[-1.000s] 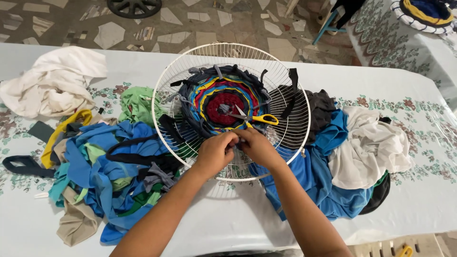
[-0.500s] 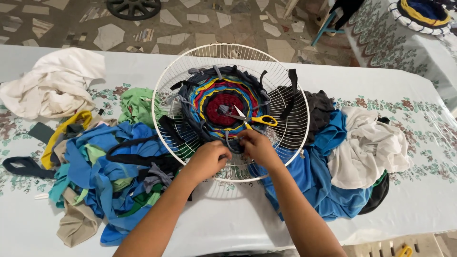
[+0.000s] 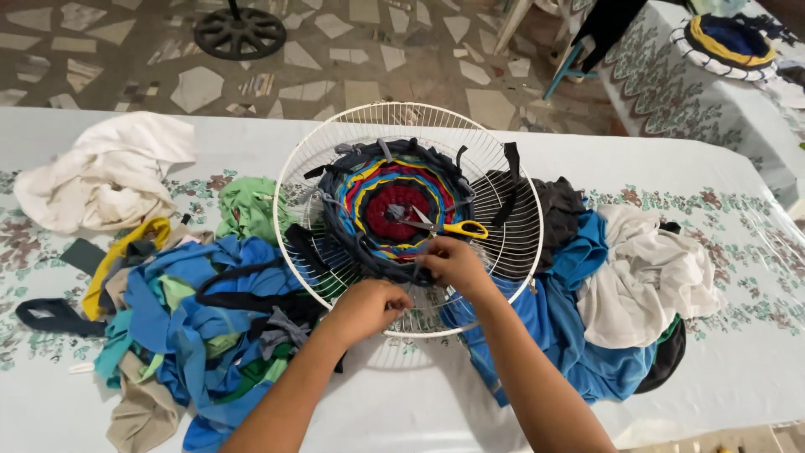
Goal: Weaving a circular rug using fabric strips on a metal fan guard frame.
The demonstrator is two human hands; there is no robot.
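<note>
A white wire fan guard (image 3: 520,201) lies on the table with a round woven piece (image 3: 394,205) of dark blue, yellow, red and maroon fabric strips at its centre. Yellow-handled scissors (image 3: 457,227) rest on the weave. My right hand (image 3: 453,264) pinches a grey-blue fabric strip (image 3: 417,267) at the near edge of the weave. My left hand (image 3: 369,306) is closed at the guard's near rim, gripping the lower end of the same strip, as far as I can tell.
A heap of blue, green and yellow cloth strips (image 3: 184,319) lies left of the guard, a white cloth (image 3: 109,176) further left. Blue, black and white garments (image 3: 620,277) are piled on the right. A second table (image 3: 713,92) stands at the back right.
My two hands have drawn apart: the left moved down toward the guard's near rim, the right stayed at the weave's edge. The strip is stretched between them.
</note>
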